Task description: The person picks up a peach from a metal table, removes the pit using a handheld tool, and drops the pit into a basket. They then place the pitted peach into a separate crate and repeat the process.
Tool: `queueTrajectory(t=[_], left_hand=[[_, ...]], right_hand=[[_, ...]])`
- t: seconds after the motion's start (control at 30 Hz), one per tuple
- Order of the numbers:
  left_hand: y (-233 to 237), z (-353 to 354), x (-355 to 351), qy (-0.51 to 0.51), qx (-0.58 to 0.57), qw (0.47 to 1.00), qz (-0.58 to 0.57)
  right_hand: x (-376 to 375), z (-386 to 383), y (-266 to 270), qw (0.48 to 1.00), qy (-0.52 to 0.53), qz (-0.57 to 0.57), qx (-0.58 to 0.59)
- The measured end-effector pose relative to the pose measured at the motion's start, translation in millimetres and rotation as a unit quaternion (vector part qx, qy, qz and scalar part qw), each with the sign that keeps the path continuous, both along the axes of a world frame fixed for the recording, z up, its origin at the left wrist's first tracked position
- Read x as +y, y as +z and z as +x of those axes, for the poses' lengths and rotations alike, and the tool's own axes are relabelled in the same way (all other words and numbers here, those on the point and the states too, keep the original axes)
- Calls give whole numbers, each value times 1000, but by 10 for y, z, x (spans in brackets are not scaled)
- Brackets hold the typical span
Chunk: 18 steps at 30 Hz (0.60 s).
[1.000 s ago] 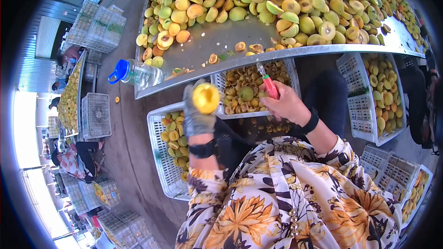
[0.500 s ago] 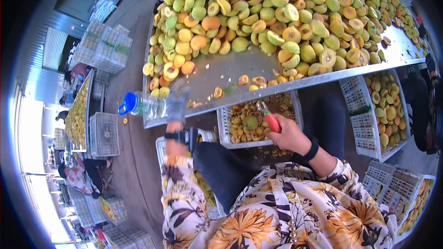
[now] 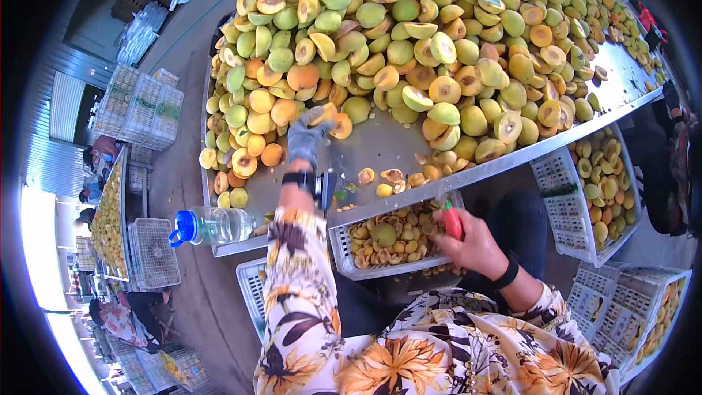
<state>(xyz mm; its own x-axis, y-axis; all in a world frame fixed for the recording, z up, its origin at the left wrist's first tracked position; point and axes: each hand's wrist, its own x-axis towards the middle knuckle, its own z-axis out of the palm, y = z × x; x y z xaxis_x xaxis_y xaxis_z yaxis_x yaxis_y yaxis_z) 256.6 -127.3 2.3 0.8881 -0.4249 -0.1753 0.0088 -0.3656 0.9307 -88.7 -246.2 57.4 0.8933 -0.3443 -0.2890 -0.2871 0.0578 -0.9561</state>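
Note:
My left hand (image 3: 310, 139), in a grey glove, is at the near edge of the fruit heap. Its fingers curl against an apricot half (image 3: 341, 126), partly hiding the grip. Around it lie many yellow, orange and green apricots (image 3: 446, 89), many cut open with a pit or hollow showing. My bare right hand (image 3: 474, 243) is closed round the red handle of a pitting tool (image 3: 453, 221), whose metal tip is hard to make out now. That hand hovers over the right side of a white crate (image 3: 344, 252) holding apricot pieces.
The metal table (image 3: 409, 194) has a raised front rim. A water bottle with a blue cap (image 3: 219, 226) lies at its left corner. A crate of apricots (image 3: 559, 208) stands to the right, stacked crates (image 3: 139, 113) at left. People sit by another fruit table (image 3: 108, 227).
My left hand has moved forward and right from near the bottle to the fruit heap. My right hand has shifted slightly down and right, with the red-handled tool turned more upright.

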Motion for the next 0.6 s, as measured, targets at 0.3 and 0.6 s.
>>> queueTrajectory(t=[0.3, 0.6], left_hand=[[491, -1948, 509, -225, -127, 959, -118], [538, -2658, 354, 15, 137, 900, -414]], right_hand=[[131, 466, 32, 970, -10, 232, -72], [613, 175, 11, 941, -65, 313, -109]])
